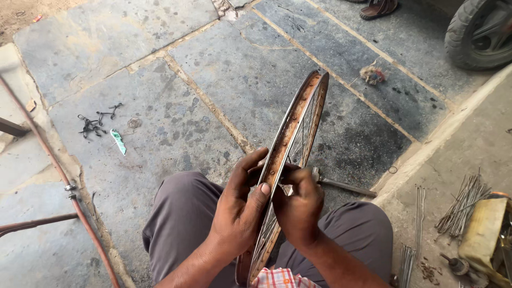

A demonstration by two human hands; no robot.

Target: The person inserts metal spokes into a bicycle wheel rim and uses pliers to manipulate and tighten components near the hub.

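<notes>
We hold a rusty bicycle wheel rim [290, 154] upright on its edge between our knees, over the grey stone floor [224, 80]. Our left hand [238, 205] wraps the rim from the left, thumb pressed on its rusty face, fingers curled round it. Our right hand [298, 205] is closed on the rim's other side, pinching something small at the spokes; we cannot tell what. A yellow container [482, 237] sits at the right edge, its contents unclear, with loose spokes [461, 202] lying beside it. A small green-and-white wrapper [118, 142] lies flat on the floor to the left, near some black wire bits [93, 124].
</notes>
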